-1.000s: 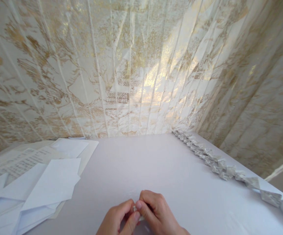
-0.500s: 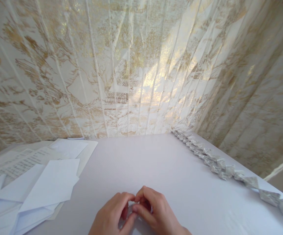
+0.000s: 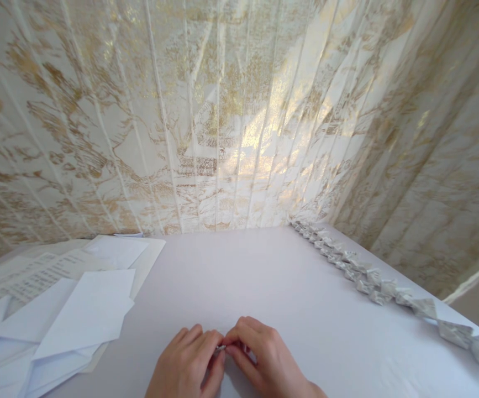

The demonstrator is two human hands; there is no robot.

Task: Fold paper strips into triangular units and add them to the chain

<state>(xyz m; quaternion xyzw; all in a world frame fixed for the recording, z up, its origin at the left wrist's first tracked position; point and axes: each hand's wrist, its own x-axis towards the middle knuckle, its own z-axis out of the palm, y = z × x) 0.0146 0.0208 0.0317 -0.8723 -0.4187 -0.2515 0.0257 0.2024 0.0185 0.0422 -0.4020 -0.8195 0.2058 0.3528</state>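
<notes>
At the bottom middle, my left hand (image 3: 189, 362) and my right hand (image 3: 264, 356) meet fingertip to fingertip just above the white table (image 3: 231, 282). Between them shows a tiny sliver of a small greyish folded paper piece (image 3: 220, 349). My left thumb and index finger pinch it from one side. The right thumb and index finger close on its other end. Most of the piece is hidden behind the fingers, so its full shape cannot be made out.
Loose white paper sheets (image 3: 85, 315) lie overlapped at the left, with a printed sheet (image 3: 36, 273) among them. Rows of small folded grey paper pieces (image 3: 372, 276) run along the right edge. A gold-patterned curtain (image 3: 222, 110) hangs behind the table and along its right side.
My left fingers have turned and closed more, and my right thumb has drawn back slightly. A sliver of the folded paper piece now shows more clearly between the fingertips.
</notes>
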